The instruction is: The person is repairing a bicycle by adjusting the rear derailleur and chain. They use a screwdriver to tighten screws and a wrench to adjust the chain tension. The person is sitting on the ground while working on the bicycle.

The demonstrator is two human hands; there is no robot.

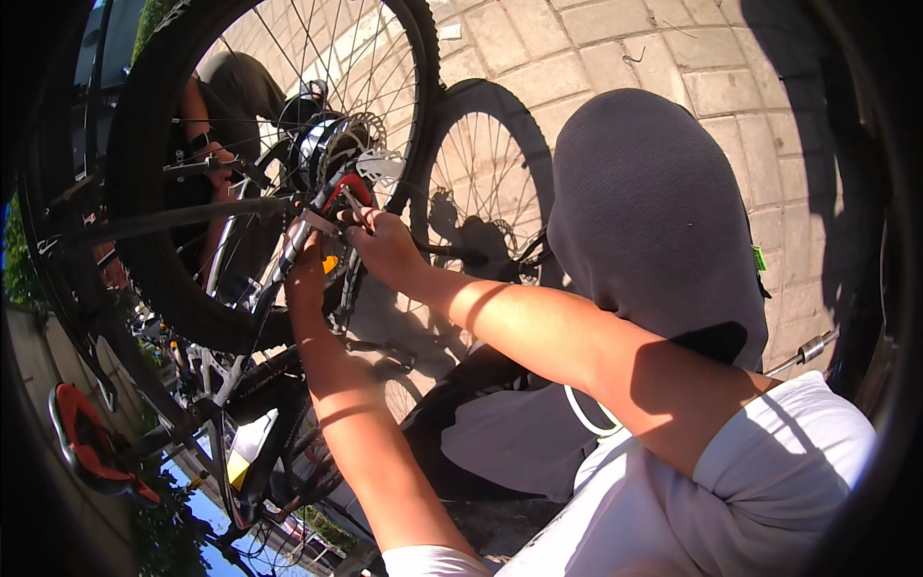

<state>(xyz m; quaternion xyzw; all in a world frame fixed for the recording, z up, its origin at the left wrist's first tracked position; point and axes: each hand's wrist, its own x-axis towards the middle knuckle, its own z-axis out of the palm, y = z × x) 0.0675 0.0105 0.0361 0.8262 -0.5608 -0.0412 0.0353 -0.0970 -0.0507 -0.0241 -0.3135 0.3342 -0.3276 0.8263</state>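
Through the head camera, I had the left hand (306,260) up against a silvery metal tube (295,242) of a bicycle frame. Its fingers were curled and partly hidden, so I could not tell how tightly they held. My right hand (386,250) was just beside it, fingers pinched nearly closed on a slim, light-coloured metal piece (355,200). A red curved piece (348,186) sat just above those fingertips.

The spoked bicycle wheel with a black knobby tyre (423,43) rose above both sets of fingers, its shiny metal hub (312,149) a little above the left ones. A small orange piece (330,263) showed just below and between the hands.

Beyond the wheel, left of my fingers, was another person's hand (220,159). Well below and left was a red-and-black saddle (82,433); pale brick paving (711,91) spread to the upper right.
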